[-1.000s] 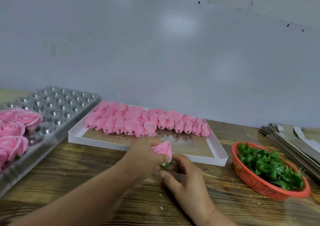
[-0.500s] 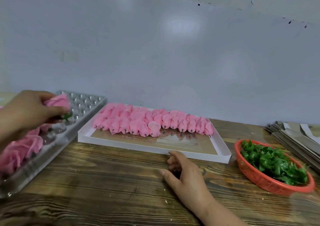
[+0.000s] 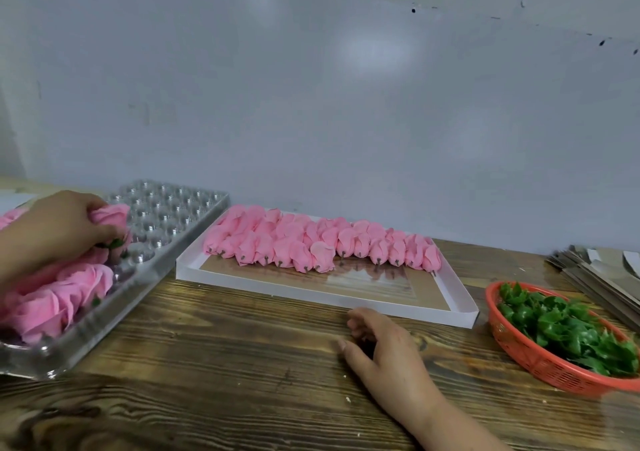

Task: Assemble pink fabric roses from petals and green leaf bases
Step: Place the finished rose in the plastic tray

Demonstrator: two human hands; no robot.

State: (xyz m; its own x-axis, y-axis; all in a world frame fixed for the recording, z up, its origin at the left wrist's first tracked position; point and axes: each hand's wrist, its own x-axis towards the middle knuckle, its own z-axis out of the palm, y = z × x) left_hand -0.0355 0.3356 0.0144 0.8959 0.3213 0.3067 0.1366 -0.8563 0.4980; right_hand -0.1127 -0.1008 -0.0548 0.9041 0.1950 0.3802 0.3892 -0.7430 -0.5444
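At the left edge of the frame, a finished pink rose [image 3: 112, 217] sits in the grip of the left hand [image 3: 59, 229], its green leaf base [image 3: 116, 244] poking out just under the fingertips and right above the clear plastic cup tray [image 3: 180, 215]. The fingers are curled round the bloom from above and from the side, so the petals bulge out toward the frame's centre while the base points down at the cups — the rose lies ahead of and below the knuckles, not buried in the palm. To seat it well, I'd say the base should go straight down into a free cup next to the roses already in the tray [image 3: 62, 295], with the pinch kept low near the green part so the soft petals are not crushed, and the fingers eased off only once it stands by itself. Which cup it is aimed at I cannot tell; the hand hides that spot. Further out, the right hand [image 3: 384, 350] rests on the wooden table [image 3: 225, 364] in the lower middle, fingers loosely curled and holding nothing, just in front of the white flat box [image 3: 346, 298] with its rows of unfinished pink buds [image 3: 311, 243]. At the right edge the orange basket [image 3: 540, 367] of green leaf bases [image 3: 568, 333] waits — near that idle hand, handy for the next bud.
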